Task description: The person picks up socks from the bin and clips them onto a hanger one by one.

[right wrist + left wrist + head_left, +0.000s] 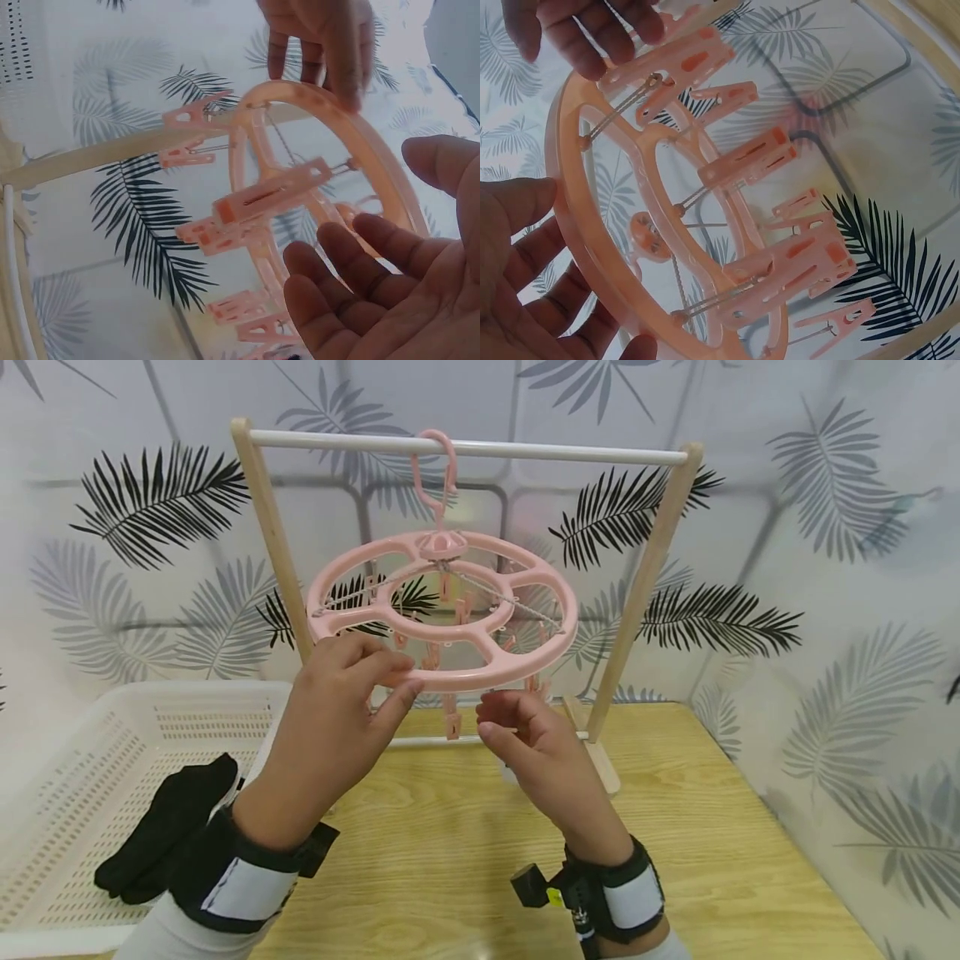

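A pink round clip hanger hangs by its hook from a white rod, with several pink clothespins dangling beneath its ring on short cords. At the ring's near left edge, my left hand holds the rim between thumb and fingers. Just below the near right rim is my right hand, its fingers loosely bent with nothing between them. The right wrist view shows that palm turned up beside the clothespins, apart from the left hand at the rim.
A wooden stand carries the white rod on the wood-grain table. To the left, a white plastic basket holds a black cloth item. A leaf-patterned covering lies behind the stand.
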`<state>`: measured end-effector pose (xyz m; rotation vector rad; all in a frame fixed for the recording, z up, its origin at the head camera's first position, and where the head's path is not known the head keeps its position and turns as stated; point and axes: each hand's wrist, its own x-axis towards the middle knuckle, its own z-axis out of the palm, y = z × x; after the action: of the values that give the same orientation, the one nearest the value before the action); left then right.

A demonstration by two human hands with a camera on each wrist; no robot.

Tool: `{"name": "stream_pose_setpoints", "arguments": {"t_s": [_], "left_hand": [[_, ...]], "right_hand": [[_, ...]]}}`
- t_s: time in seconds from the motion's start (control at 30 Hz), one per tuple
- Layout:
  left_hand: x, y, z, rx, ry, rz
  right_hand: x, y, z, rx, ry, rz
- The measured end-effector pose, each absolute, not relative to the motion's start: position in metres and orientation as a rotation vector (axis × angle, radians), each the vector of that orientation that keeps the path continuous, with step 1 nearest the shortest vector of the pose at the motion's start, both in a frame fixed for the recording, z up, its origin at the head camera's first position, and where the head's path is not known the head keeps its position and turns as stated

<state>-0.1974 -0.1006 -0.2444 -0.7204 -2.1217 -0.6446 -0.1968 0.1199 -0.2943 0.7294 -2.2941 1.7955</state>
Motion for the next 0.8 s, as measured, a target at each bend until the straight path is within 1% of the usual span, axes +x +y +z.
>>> {"name": "stream_pose_setpoints", "arguments": {"t_s": [0.23, 0.47, 0.8], "left_hand": [[-0.195, -0.098, -0.247, -0.709, -2.107, -0.666], [-0.194, -0.097, -0.246, -0.689, -2.109, -0.690], [-0.195, -0.096, -0.244, -0.674, -2.109, -0.709]], "right_hand": [[-0.207, 0.103, -0.296, 0.743, -2.288, 1.806], [-0.218, 0.094, -0.299, 0.868, -2.175, 2.044], [-0.219, 0.092, -0.300, 0.838, -2.170, 2.084]]}}
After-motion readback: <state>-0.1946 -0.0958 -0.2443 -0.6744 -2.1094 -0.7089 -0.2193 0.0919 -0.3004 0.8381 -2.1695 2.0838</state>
